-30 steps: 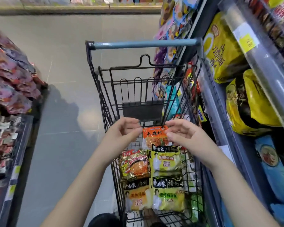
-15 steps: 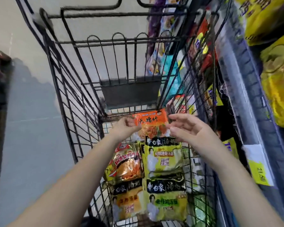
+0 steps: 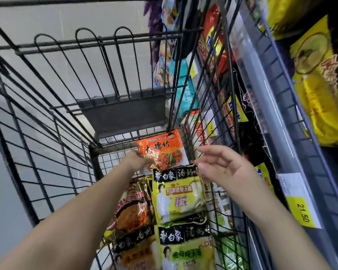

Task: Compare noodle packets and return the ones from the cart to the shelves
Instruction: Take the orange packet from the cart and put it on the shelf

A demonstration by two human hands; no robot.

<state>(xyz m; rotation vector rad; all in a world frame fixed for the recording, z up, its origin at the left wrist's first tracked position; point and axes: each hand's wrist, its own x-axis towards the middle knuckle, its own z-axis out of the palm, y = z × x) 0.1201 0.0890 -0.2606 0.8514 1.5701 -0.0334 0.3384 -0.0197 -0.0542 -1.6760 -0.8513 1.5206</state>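
The wire cart point(image 3: 37, 133) fills the left and middle of the view, and its five noodle packets lie along the right side of its floor; the left hand point(image 3: 139, 159) reaches to the far end, its fingers apparently pinching the lower left edge of the orange packet point(image 3: 161, 150), though the fingertips are partly hidden; this packet leans against the cart's end wall, its long axis pointing away from the person, just right of the left hand and between the two hands; nearer the person lie a red and gold packet point(image 3: 133, 209) and an amber packet point(image 3: 133, 256) on the left, with an upper yellow packet point(image 3: 179, 193) and a lower yellow packet point(image 3: 185, 248) beside them, end to end; so one orange, one red and gold, one amber, two yellow; the right hand point(image 3: 222, 166) hovers with loosely spread fingers, holding nothing, its thumb at the upper yellow packet's top right corner, contact uncertain; the shelves point(image 3: 269, 106) lie to the right beyond the cart's wire side, with yellow bags point(image 3: 324, 98) and a price tag point(image 3: 300, 209), so the orange packet must probably be lifted up and carried right, the free right hand being nearer.
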